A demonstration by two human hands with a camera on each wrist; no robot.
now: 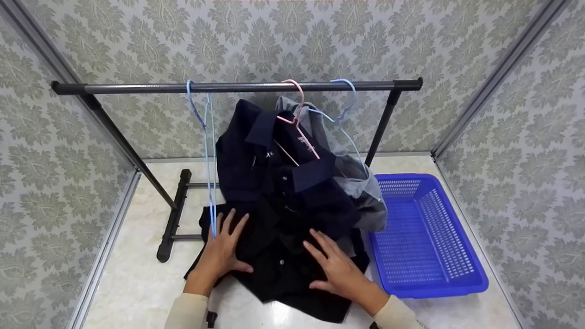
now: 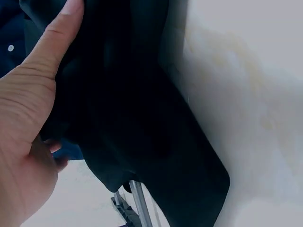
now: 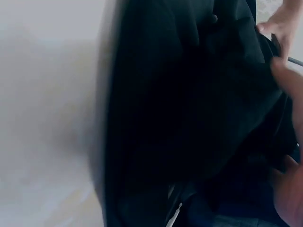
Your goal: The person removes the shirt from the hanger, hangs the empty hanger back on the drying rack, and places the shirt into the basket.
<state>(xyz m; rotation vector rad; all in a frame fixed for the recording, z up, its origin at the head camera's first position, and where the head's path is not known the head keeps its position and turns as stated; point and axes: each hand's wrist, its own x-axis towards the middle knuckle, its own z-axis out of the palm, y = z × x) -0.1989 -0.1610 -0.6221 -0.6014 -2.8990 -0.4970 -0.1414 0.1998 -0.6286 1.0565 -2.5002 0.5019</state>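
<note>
A black shirt [image 1: 269, 246] with small buttons lies spread in front of the rack, close to the floor. My left hand [image 1: 222, 249] rests on its left side, fingers spread and straight; in the left wrist view the thumb [image 2: 56, 40] lies along the dark cloth [image 2: 123, 94]. On the shirt's right side is my right hand [image 1: 336, 267], fingers extended, thumb apart. A blue hanger [image 1: 205, 137] hangs edge-on from the rod, its lower end overlapping my left hand in the head view. Behind the black shirt, a navy collared shirt [image 1: 247, 169] hangs on a pink hanger [image 1: 297, 107].
A dark metal clothes rack [image 1: 146, 88] spans the back, its foot [image 1: 173, 214] at left. A grey garment [image 1: 372, 210] hangs on another blue hanger [image 1: 349, 98] at right. A blue plastic basket [image 1: 477, 278] stands right of the clothes. Patterned walls [image 1: 292, 41] enclose the area.
</note>
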